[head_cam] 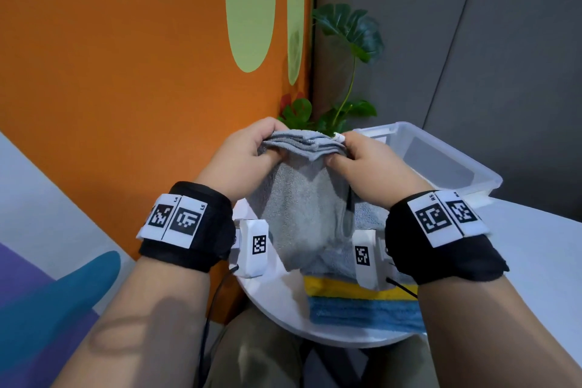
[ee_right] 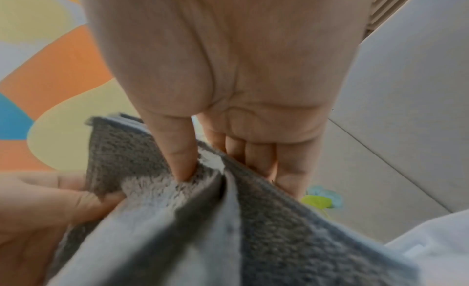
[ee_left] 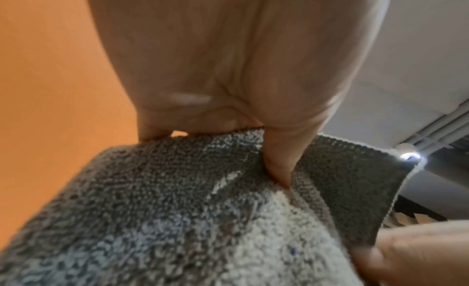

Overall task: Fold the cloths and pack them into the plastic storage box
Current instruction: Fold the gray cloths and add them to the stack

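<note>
**Grey cloth held up by both hands above the round table**

The round white table (head_cam: 277, 293) is the landmark here. Behind it stands an orange wall (head_cam: 126, 88) with pale green shapes, and a leafy plant (head_cam: 349, 41) rises past its far edge.

Both forearms reach forward over the table's near rim, each wrist wrapped in a black band with printed markers. The left hand (head_cam: 248, 151) and the right hand (head_cam: 362, 161) are raised above the table, backs toward the head camera, close together. Each clamps the bunched top edge of the grey cloth (head_cam: 299, 208): thumbs press into the near face, fingers curl over the back. The layered edge spans the short gap between the hands, and the rest hangs down toward the tabletop. In the left wrist view the thumb (ee_left: 281, 166) digs into the cloth's pile; in the right wrist view the thumb (ee_right: 180, 160) does the same.

The clear plastic storage box (head_cam: 441, 164) sits at the table's far right, lid off; no cloth shows inside it.

On the table below the hanging cloth lies a stack of cloths: a light grey-blue one, a yellow cloth (head_cam: 346, 288) and a blue cloth (head_cam: 362, 312) reaching the near rim. Bare white surface shows left of the stack.
</note>
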Demonstrator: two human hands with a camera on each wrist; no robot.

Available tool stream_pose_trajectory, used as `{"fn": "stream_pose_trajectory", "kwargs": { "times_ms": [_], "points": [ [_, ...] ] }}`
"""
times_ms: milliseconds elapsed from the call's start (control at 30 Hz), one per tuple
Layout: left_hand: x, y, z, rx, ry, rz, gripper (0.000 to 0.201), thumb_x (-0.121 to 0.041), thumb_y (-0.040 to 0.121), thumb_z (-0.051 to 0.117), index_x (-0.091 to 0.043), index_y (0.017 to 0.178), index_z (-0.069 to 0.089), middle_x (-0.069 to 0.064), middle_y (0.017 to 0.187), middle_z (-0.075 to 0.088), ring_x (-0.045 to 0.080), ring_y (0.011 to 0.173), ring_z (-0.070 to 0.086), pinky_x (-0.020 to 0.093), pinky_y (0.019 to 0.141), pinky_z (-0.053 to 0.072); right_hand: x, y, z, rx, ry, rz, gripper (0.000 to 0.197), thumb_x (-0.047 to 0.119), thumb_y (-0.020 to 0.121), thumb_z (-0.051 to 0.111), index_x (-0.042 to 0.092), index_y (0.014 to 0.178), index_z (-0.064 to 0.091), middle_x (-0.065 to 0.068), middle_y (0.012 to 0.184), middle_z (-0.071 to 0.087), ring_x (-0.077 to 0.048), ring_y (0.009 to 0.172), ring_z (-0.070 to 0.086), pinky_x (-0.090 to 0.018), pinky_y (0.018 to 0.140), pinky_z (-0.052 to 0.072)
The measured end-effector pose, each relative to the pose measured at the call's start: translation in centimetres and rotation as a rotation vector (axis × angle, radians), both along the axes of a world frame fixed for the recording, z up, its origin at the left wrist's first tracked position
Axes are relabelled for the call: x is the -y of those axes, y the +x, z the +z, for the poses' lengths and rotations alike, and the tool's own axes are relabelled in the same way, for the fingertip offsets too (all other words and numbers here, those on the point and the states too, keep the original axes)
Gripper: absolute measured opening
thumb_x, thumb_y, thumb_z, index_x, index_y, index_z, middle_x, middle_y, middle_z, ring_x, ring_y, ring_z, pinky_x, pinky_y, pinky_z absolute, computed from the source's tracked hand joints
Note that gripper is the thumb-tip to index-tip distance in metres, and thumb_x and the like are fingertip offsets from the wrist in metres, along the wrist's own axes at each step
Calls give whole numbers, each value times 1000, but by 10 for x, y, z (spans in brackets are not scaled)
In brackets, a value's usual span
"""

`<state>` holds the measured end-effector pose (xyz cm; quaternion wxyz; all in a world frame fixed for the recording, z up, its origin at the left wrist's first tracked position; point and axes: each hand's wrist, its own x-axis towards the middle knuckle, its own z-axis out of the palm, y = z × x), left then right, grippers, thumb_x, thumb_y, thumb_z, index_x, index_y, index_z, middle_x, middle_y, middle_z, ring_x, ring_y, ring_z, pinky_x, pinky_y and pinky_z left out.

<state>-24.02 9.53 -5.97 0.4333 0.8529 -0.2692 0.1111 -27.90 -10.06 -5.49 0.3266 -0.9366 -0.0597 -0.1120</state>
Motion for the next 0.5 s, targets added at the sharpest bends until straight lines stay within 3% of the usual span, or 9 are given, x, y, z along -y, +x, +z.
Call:
{"fn": "stream_pose_trajectory", "kwargs": {
  "times_ms": [100, 200, 267, 333, 400, 500],
  "points": [
    [2, -1, 3, 26, 12, 3, 18, -7, 92, 55, -24, 92, 62, -11, 89, 66, -3, 80, 54, 7, 66, 38, 4, -1, -6, 2, -22, -45, 15, 30, 98, 43, 23, 87, 48, 10, 72, 48, -15, 74, 48, -26, 56, 32],
    [4, 1, 2, 57, 61, 37, 12, -14, 93, 57, -26, 90, 58, -4, 84, 64, 9, 78, 52, 12, 62, 36, 8, -3, -7, 77, 14, -104, 22, 31, 100, 39, 27, 81, 46, 8, 78, 53, -16, 80, 49, -29, 65, 34],
    [5, 3, 0, 50, 88, 82, 5, -21, 94, 58, -24, 91, 57, -1, 82, 62, 14, 77, 53, 16, 63, 37, 13, -5, -6, 146, 30, -160, 21, 27, 101, 37, 24, 90, 54, 7, 85, 57, -14, 84, 50, -27, 72, 35],
    [5, 4, -3, 57, 128, 135, 7, -29, 94, 58, -22, 93, 59, 6, 85, 65, 22, 80, 57, 29, 68, 43, 19, -7, -5, 187, 75, -211, 24, 24, 100, 37, 23, 95, 60, 14, 76, 54, -12, 75, 49, -26, 71, 35],
    [6, 5, -6, 73, 140, 141, 7, -29, 93, 58, -22, 93, 60, 8, 85, 65, 25, 82, 58, 33, 68, 42, 22, -9, -6, 168, 122, -215, 26, 27, 100, 37, 22, 97, 62, 13, 72, 54, -14, 75, 53, -27, 72, 40],
    [12, 2, -4, 100, 127, 84, 2, -24, 93, 59, -25, 93, 60, 7, 84, 65, 25, 82, 58, 33, 68, 43, 18, -14, -7, 81, 199, -163, 36, 47, 97, 38, 21, 110, 59, 7, 97, 64, -14, 96, 59, -31, 84, 44]
  ]
}}
